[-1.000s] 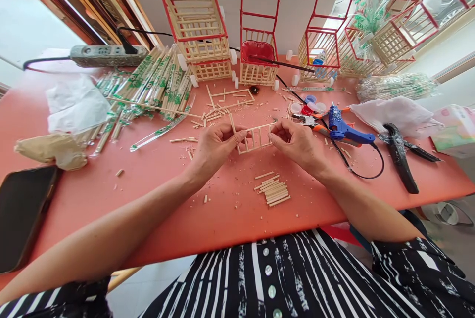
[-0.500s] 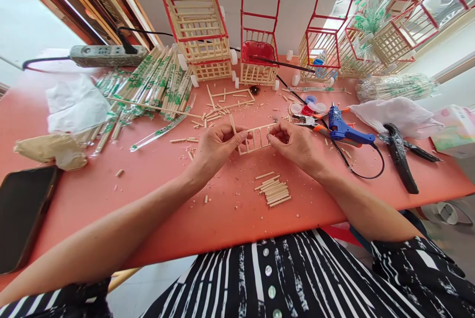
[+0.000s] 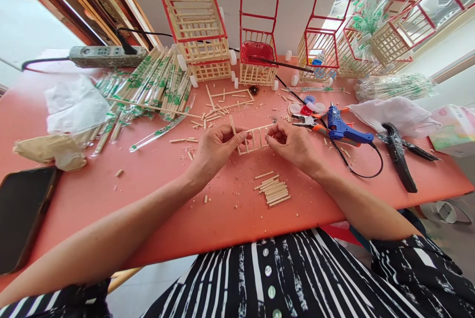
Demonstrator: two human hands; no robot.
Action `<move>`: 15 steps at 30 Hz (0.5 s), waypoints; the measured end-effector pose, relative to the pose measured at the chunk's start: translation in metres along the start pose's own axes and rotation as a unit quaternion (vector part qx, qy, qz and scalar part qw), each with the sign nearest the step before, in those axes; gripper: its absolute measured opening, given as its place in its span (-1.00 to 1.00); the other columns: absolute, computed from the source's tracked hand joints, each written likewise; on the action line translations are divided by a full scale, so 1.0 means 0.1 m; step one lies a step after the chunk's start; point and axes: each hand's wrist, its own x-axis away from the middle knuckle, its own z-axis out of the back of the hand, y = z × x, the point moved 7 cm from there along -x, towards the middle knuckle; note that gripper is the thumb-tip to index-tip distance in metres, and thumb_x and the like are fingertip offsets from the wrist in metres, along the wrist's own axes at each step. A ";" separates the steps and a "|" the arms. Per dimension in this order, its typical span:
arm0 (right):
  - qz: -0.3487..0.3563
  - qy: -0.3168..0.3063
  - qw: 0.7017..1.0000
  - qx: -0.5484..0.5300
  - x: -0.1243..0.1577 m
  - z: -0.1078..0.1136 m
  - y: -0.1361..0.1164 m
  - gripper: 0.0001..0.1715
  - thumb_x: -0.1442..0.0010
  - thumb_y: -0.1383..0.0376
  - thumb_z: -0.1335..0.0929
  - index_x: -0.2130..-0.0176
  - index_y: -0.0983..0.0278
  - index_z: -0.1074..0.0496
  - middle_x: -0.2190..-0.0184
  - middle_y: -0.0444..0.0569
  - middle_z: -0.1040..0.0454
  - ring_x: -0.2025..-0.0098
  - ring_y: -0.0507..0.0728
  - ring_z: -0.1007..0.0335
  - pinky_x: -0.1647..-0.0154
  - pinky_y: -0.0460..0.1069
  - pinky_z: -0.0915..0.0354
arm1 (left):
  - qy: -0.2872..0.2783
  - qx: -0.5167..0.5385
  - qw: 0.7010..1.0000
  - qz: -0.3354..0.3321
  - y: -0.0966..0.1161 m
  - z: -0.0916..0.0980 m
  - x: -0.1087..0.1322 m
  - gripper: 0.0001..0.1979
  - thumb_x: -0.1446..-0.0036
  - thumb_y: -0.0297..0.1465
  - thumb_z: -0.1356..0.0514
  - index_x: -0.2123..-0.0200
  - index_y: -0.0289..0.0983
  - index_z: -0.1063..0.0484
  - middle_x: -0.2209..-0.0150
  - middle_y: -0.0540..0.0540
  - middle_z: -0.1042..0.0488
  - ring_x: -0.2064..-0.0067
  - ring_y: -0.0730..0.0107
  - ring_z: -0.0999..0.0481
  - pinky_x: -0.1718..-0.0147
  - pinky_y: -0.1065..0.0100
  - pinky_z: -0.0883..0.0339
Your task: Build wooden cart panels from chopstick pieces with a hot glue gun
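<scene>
A small ladder-like frame of wooden sticks is held between my two hands over the red table. My left hand pinches its left end, where a longer stick juts up past the thumb. At the opposite end, my right hand closes thumb and fingers on the frame, and the fingertips hide that corner. Just below lies a pile of short cut sticks. Behind my hands a flat stick frame rests among loose offcuts.
Along the back stand stick-built carts with red edges and white wheels. Wrapped chopsticks and a power strip are at left, with a phone in front. A blue glue gun, pliers and a black-handled tool lie right.
Both hands keep nearly the same place and grip on the stick frame. The view has shifted very slightly.
</scene>
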 end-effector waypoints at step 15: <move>-0.014 0.003 0.999 0.032 0.00 0.00 0.01 -0.89 -0.18 0.36 -0.41 0.40 0.20 -0.45 0.49 -0.10 -0.52 0.43 0.09 -0.37 0.34 0.00 -0.21 | -0.004 0.002 1.000 0.002 -0.01 -0.02 0.00 -0.62 -0.15 -0.04 -0.44 0.27 -0.27 -0.73 0.27 -0.17 -0.75 0.33 0.28 -0.62 0.30 0.31 -0.50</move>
